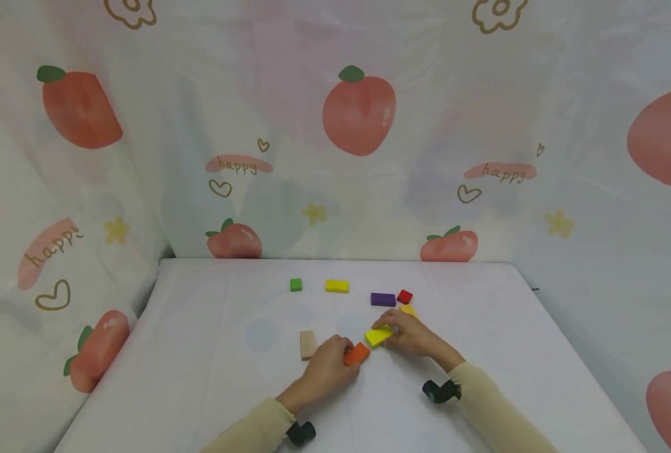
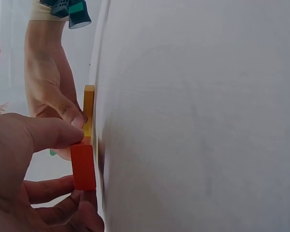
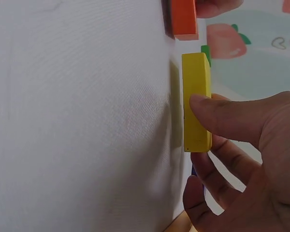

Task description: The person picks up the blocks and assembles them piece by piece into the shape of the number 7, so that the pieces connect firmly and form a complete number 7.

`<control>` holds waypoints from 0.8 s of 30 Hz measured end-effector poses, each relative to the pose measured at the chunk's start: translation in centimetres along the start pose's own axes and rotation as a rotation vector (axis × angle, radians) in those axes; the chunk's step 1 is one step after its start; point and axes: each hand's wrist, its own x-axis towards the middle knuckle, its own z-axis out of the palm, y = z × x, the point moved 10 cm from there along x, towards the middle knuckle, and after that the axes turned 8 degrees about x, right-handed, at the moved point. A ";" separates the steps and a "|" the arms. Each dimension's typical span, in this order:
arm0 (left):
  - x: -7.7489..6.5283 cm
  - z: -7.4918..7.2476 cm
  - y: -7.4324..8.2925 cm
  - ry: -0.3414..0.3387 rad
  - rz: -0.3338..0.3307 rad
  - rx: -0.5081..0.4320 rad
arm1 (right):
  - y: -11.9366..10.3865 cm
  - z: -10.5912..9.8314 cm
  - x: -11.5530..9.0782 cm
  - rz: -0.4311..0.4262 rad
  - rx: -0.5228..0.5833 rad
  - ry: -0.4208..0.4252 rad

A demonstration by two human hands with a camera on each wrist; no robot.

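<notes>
My left hand (image 1: 328,365) pinches an orange block (image 1: 357,354) between thumb and fingers, low over the white table. In the left wrist view the thumb lies on one narrow side of the orange block (image 2: 83,166) and fingers are at the opposite side. My right hand (image 1: 410,333) pinches a yellow block (image 1: 378,336), its near end pointing toward the orange one. From the right wrist the thumb presses the broad face of this yellow block (image 3: 196,104), and a shadow falls on the cloth beside it. A plain wooden block (image 1: 308,345) lies left of my left hand.
Farther back on the table (image 1: 228,377) lie a green cube (image 1: 296,285), a second yellow block (image 1: 337,286), a purple block (image 1: 383,299) and a red cube (image 1: 405,296). One more yellow-orange block (image 1: 408,309) shows partly behind my right hand. A fruit-print curtain (image 1: 290,113) encloses the back and sides.
</notes>
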 end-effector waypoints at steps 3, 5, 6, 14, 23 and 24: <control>0.0 0.2 -0.1 -0.008 -0.005 0.010 | 0.0 0.2 0.1 -0.007 -0.014 -0.012; 0.1 0.4 -0.2 -0.023 -0.013 0.007 | 0.2 0.4 0.1 -0.003 -0.019 -0.019; 0.1 0.5 -0.3 -0.031 -0.018 0.002 | 0.3 0.4 0.1 0.003 -0.022 -0.022; 0.2 0.7 -0.4 -0.041 -0.010 -0.001 | 0.4 0.7 0.3 0.030 -0.041 -0.029; 0.2 0.6 -0.2 -0.027 -0.008 -0.002 | -0.2 0.8 0.3 -0.018 -0.050 -0.040; 0.3 0.6 -0.2 -0.025 -0.008 0.002 | -0.3 0.8 0.3 -0.023 -0.051 -0.041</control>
